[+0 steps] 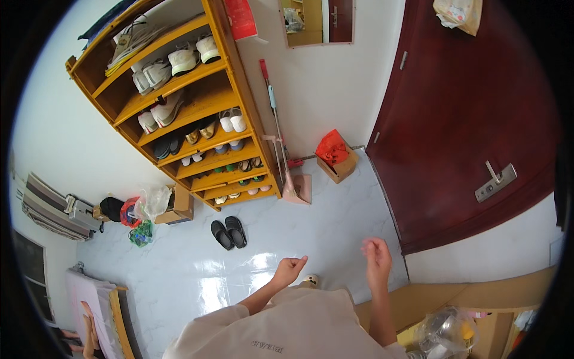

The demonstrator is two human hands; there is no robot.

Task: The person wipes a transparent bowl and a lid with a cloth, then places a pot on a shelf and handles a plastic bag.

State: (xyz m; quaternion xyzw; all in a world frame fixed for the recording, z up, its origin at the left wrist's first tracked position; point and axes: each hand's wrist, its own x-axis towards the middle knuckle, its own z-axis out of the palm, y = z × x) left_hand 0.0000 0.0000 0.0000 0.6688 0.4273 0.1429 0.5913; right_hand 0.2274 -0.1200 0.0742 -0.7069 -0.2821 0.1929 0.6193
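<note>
Above the floor, in front of my body, my left hand [290, 270] is closed in a fist with its thumb sticking out. To its right and a little higher, my right hand [376, 254] is raised with its fingers curled in. Neither hand shows anything in it or touches anything. The nearest loose things to my left hand are a pair of black clogs [228, 233] on the floor, beyond it to the left. One of my own shoes [310, 280] peeks out below, between the hands.
A wooden shoe rack [239, 90] full of shoes stands against the wall. Beside it are a long-handled broom and a pink dustpan [297, 189], then a cardboard box [345, 170] with a red bag. A dark red door [460, 131] is at right, a cabinet [442, 294] at lower right.
</note>
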